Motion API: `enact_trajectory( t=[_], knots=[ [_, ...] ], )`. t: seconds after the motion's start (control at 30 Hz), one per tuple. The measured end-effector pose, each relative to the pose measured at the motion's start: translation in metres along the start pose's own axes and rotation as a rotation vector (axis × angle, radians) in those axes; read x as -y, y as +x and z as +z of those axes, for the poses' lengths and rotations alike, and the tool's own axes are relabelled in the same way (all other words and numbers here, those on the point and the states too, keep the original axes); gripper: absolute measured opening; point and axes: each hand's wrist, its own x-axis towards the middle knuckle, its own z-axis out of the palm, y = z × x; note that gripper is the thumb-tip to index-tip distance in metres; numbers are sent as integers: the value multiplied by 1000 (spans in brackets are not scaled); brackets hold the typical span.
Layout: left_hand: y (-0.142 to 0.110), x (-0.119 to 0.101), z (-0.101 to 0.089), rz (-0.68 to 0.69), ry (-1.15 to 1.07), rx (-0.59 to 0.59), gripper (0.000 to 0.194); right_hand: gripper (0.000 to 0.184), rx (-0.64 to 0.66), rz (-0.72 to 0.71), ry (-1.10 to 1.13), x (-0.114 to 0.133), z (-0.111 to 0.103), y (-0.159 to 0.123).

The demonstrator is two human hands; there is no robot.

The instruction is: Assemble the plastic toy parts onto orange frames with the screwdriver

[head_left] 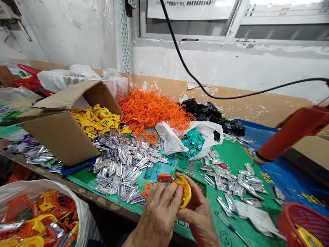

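Over the front of the table, my left hand (pixel 160 211) is closed on an orange plastic frame (pixel 150 188), whose lattice end sticks out to the left. My right hand (pixel 199 209) grips a curved yellow plastic part (pixel 187 192) from the right side. The two parts are pressed against each other between my hands, and my fingers hide where they meet. Just behind my hands sits a small green tray (pixel 203 185) of tiny pieces, partly covered by my right hand. Silver plastic pieces (pixel 120 164) lie heaped to the left.
A cardboard box (pixel 61 133) spills yellow parts (pixel 99 118). Behind are orange frames (pixel 154 109), black parts (pixel 205 111) and a white bag (pixel 171 140) with teal pieces. An orange electric screwdriver (pixel 293 133) hangs right, above a red basket (pixel 295 214). A sack (pixel 86 212) of assembled pieces stands lower left.
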Motion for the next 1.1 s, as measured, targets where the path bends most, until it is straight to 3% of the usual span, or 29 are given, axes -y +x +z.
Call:
enact_trajectory(
  t=[0.67,0.9,1.0,1.1],
  knots=[
    [-8,2,6,0,-87,14,42,72,1,9,-9,-5,-1,-1],
    [-8,1,1,-108,-461,126,67,73,-50,-56,-234,-2,-1,-5],
    [-3,3,-5,-179,-686,97,51,71,-77,-68,-461,6,4,-3],
    [0,11,-15,-389,-873,148,23,56,29,-6,-609,17,9,5]
  ],
)
